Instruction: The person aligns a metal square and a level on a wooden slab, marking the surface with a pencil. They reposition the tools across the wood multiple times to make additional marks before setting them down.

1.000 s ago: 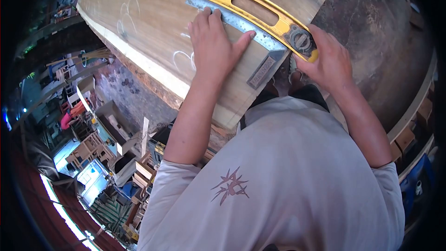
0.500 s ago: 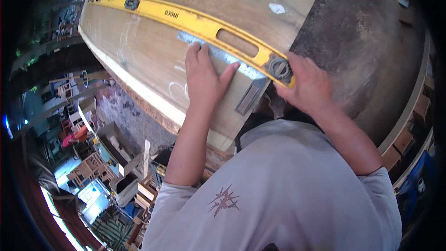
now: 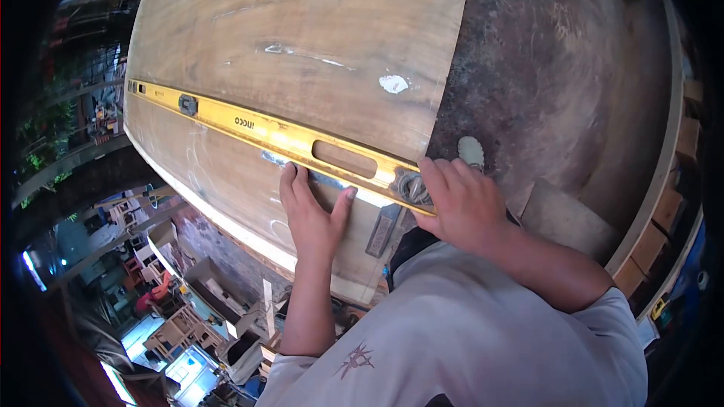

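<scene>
Yellow level point(image 3: 279, 136) lying across a wooden slab point(image 3: 302, 38), its near end gripped by the right hand point(image 3: 464, 207), while the left hand point(image 3: 311, 215) presses flat, fingers spread, on a metal square point(image 3: 383, 227) just beside it.

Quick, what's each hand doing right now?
Left hand: open, pressed flat on the square on the board.
Right hand: closed on the end of the level.
</scene>
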Action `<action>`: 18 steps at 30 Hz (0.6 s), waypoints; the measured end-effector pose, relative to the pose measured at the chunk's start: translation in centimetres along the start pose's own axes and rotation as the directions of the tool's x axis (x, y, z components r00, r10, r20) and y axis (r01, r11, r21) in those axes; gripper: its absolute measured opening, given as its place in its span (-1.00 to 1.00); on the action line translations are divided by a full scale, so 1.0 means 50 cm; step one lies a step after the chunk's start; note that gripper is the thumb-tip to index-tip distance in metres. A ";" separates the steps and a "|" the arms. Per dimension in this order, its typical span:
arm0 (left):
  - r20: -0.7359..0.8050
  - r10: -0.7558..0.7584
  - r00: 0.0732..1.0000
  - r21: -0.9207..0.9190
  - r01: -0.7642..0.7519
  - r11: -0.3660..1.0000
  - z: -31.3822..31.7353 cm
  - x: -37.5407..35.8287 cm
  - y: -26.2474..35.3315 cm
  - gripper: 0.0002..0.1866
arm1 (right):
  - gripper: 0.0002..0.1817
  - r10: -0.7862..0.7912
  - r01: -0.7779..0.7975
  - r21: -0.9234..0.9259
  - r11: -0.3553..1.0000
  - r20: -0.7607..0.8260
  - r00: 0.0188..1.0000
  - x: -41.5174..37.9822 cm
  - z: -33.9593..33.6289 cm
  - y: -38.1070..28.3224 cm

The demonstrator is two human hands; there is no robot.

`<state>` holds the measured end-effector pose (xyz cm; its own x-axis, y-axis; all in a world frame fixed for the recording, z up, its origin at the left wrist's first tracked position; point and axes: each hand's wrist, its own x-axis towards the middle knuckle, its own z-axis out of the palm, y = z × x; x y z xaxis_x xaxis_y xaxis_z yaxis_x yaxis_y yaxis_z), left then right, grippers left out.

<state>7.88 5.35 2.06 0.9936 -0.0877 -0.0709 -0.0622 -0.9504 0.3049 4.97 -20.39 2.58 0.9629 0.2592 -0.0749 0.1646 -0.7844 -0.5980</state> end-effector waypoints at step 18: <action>-0.018 -0.020 1.000 -0.097 0.018 0.995 0.016 -0.014 -0.010 0.07 | -0.15 0.010 -0.009 0.047 0.999 -0.023 1.000 -0.001 0.009 0.000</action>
<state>7.13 5.63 1.20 0.9962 -0.0635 -0.0595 -0.0350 -0.9184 0.3940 4.83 -20.16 2.23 0.9692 0.2382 -0.0627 0.1457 -0.7595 -0.6340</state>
